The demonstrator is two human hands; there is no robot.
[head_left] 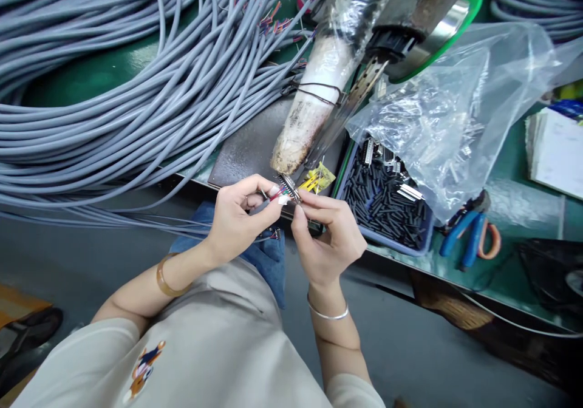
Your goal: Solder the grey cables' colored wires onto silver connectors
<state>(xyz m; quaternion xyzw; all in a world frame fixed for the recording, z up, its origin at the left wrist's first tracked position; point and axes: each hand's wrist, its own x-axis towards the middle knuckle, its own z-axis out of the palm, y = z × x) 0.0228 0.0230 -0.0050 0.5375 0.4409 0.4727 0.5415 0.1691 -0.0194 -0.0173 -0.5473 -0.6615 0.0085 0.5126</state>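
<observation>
My left hand (pixel 243 217) is closed on the end of a grey cable, where thin coloured wires (pixel 279 193) come out between thumb and fingers. Those wires lead to a small metal multi-pin connector (pixel 290 188), pinched between the thumb and fingers of my right hand (pixel 328 229). White tape or cloth covers some of the left fingertips. Just above the connector is the scorched lower end of a white-wrapped tube (pixel 296 135). A soldering iron (pixel 359 86) slants down beside it, its tip hard to make out. Yellow strips (pixel 319 178) lie right behind my fingers.
Bundles of grey cables (pixel 182 110) spread over the green bench at left. On the right, a blue tray (pixel 421 247) holds short black sleeves and metal connectors, partly under a clear plastic bag (pixel 496 92). Blue-handled pliers (pixel 469 235), a green-rimmed solder reel (pixel 437 40) and white paper (pixel 555 153) are nearby.
</observation>
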